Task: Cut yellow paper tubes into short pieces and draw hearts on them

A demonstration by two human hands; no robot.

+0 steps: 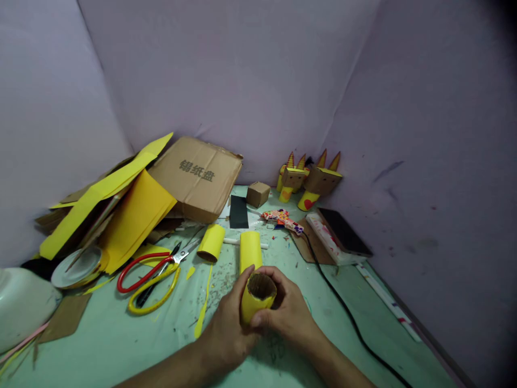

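Between my two hands is a cardboard tube covered in yellow paper (252,310), tilted so its brown open end faces me. My left hand (230,318) wraps its left side, fingers closed. From the right, my right hand (288,304) grips it with the thumb across the front. Just beyond the hands stands another yellow tube (250,250), its lower part hidden by my fingers. A third yellow tube (211,243) leans to the left of it. Scissors with red and yellow handles (167,269) lie open to the left, over a black pen (147,291).
Yellow sheets (135,221) and a cardboard box (196,175) are heaped at back left. A patterned glue gun (283,220) trails a black cord (343,302). Finished horned cardboard figures (321,180) stand at back right, near a dark phone (343,229). A small cardboard block (258,194) sits behind.
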